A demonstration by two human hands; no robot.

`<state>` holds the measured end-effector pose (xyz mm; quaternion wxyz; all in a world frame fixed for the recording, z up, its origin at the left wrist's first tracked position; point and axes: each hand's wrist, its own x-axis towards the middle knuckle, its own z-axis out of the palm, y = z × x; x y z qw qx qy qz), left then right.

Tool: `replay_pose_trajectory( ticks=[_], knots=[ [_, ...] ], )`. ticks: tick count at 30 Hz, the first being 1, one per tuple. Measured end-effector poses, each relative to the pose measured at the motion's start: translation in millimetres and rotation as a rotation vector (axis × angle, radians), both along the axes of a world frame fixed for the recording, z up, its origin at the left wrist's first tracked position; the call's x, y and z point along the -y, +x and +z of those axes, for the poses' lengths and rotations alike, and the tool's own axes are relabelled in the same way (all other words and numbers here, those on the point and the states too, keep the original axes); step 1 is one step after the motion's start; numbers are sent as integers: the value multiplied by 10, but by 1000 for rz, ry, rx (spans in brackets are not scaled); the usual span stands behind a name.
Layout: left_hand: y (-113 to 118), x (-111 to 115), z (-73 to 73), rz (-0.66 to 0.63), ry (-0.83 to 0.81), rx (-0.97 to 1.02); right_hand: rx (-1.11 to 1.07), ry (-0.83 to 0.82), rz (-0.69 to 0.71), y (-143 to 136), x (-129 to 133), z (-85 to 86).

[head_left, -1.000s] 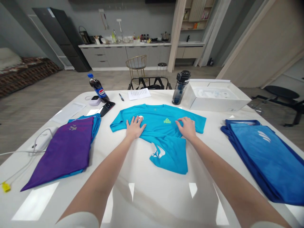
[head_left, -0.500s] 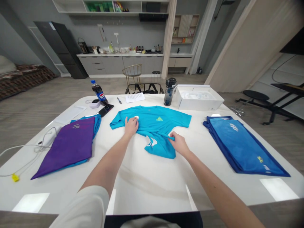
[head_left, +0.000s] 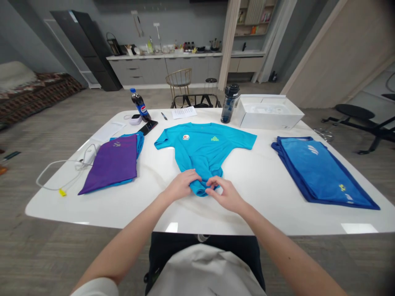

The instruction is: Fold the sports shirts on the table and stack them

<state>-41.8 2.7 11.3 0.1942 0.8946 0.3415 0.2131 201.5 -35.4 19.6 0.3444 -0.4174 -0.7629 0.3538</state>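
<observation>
A turquoise T-shirt (head_left: pixel 203 142) lies on the white table (head_left: pixel 253 181), its sleeves spread and its lower half bunched toward me. A round badge and a yellow-green logo show on its chest. At the hem's left side my left hand (head_left: pixel 182 185) is closed on the cloth, its fingertips partly hidden. My right hand (head_left: pixel 227 194) has thumb and fingers curled round the hem's right side, pinching the fabric. Between both hands the hem's opening faces me.
Folded purple clothing (head_left: pixel 112 164) lies left, folded blue clothing (head_left: pixel 324 168) right. Farther back are a cola bottle (head_left: pixel 140 105), a phone (head_left: pixel 148 127), a pen (head_left: pixel 164 116), printed paper (head_left: pixel 184 112), a dark water bottle (head_left: pixel 228 105) and a white box (head_left: pixel 270 117). A white cable (head_left: pixel 49 188) trails left.
Both hands have moved toward me to the shirt's hem. My left hand has left the chest badge, and the lower part of the shirt is drawn nearer. The view has tilted down.
</observation>
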Motion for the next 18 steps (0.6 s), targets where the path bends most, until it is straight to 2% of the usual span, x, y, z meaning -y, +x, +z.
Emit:
replay_pose_trajectory(
  ticks=[4, 8, 12, 15, 18],
  knots=[
    [-254, 193, -53, 42, -46, -29, 273, 88, -12, 170, -186, -199],
    [-389, 351, -8, 122, -91, -2, 528, 77, 7, 296, -243, -334],
    [-520, 440, 72, 218, -118, 84, 675, 131, -31, 421, -127, -341],
    [-629, 499, 87, 205, -107, 46, 803, 113, -64, 535, 10, -329],
    [-712, 603, 62, 161, -98, -73, 878, 102, -47, 694, 234, -301]
  ],
)
